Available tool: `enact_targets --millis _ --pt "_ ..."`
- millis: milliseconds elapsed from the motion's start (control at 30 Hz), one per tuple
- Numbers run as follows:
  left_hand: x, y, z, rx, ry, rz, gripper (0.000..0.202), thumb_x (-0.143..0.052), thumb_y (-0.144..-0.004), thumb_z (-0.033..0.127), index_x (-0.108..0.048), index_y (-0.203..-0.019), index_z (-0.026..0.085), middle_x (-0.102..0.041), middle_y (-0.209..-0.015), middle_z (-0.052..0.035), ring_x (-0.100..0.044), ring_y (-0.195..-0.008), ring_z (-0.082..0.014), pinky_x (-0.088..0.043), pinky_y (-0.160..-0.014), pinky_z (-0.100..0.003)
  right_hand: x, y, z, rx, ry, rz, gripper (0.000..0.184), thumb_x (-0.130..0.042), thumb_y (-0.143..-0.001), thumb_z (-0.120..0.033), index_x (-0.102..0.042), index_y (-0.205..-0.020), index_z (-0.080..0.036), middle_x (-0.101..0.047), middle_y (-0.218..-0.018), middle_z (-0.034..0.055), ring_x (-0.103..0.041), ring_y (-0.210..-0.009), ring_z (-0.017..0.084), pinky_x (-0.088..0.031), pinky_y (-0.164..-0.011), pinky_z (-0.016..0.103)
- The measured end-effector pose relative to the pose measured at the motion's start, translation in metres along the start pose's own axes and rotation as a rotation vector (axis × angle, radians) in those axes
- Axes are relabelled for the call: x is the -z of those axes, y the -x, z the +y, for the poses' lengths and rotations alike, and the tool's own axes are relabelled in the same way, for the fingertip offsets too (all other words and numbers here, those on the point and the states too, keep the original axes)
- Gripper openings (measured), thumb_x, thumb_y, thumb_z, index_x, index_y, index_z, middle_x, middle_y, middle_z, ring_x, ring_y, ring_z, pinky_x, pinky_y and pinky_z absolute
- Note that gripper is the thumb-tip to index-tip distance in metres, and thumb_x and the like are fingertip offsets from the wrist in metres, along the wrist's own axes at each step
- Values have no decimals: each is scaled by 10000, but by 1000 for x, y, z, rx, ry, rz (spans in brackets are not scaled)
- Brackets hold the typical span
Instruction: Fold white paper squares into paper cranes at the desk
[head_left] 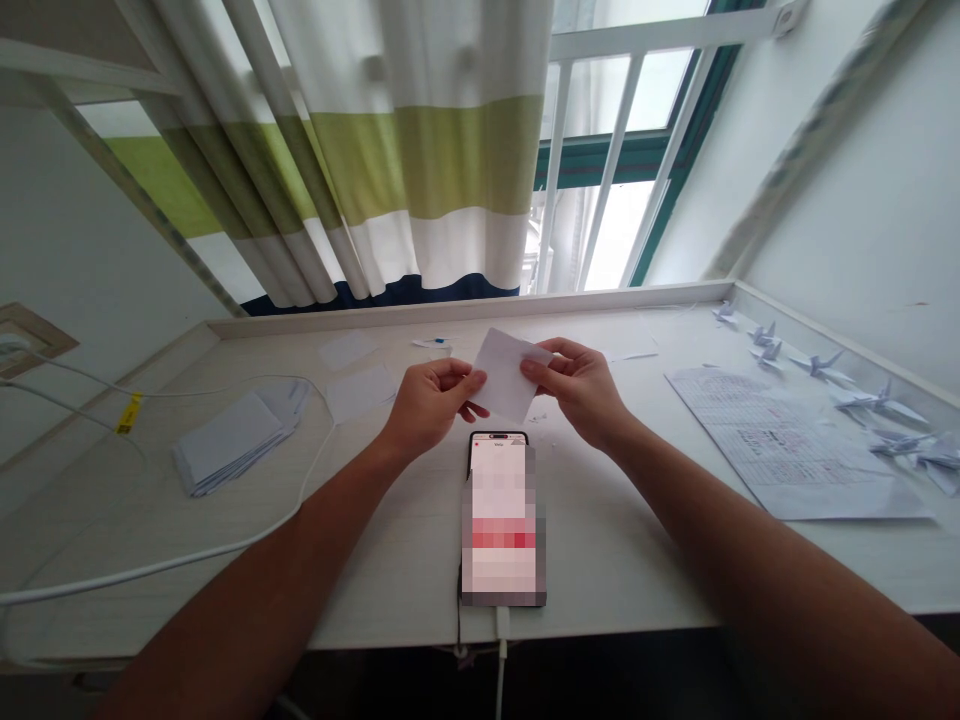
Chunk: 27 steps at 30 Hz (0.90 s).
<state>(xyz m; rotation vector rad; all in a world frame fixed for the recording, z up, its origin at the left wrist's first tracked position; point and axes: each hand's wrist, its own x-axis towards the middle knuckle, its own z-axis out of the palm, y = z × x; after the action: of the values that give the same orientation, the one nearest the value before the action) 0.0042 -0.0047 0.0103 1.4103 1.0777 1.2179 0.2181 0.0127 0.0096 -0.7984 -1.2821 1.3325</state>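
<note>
Both of my hands hold one small white square of paper (506, 375) just above the desk (615, 540), tilted like a diamond. My left hand (431, 405) pinches its left edge with thumb and fingers. My right hand (577, 385) pinches its upper right corner. A phone (502, 520) with a lit screen lies flat on the desk just below my hands, and a white cable is plugged in at its near end.
A stack of white paper squares (236, 445) lies at the left, with loose squares (360, 390) behind it. A printed sheet (787, 445) lies at the right. Several folded paper cranes (817, 365) line the right wall. A white cable (187, 555) loops across the left. A curtain hangs over the window behind.
</note>
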Motion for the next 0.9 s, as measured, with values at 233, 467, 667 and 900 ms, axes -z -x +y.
enact_targets --millis 233,467,667,900 --pt "2 -3 -3 -18 99 -19 446 -906 -761 437 -738 -1068 161 -811 -854 -56 -750 -728 -195 -635 -618 -314 5 0 -1 -54 -25 -66 366 -911 -764 -394 -738 -1037 -224 -794 -1062 65 -738 -958 253 -627 -857 473" --pt "-1 -1 -4 -2 133 -49 422 -897 -766 456 -749 -1025 158 -808 -885 -66 -744 -769 -199 -633 -657 -324 1 1 1 -93 -30 -137 328 -886 -795 -378 -780 -1062 -219 -779 -1004 66 -727 -910 236 -620 -845 464" --pt "3 -2 0 65 183 -68 413 -890 -773 452 -749 -1022 154 -801 -915 -86 -759 -849 -220 -633 -684 -321 3 2 -3 -32 48 -151 123 -781 -801 -263 -833 -912 -255 -729 -1081 54 -677 -994 235 -618 -815 435" --pt "5 0 3 155 180 -198 387 -878 -804 399 -731 -1051 140 -815 -944 -116 -807 -819 -253 -647 -742 -367 3 2 -2 -20 5 -94 57 -782 -813 -251 -808 -863 -242 -734 -990 40 -681 -919 206 -608 -795 399"
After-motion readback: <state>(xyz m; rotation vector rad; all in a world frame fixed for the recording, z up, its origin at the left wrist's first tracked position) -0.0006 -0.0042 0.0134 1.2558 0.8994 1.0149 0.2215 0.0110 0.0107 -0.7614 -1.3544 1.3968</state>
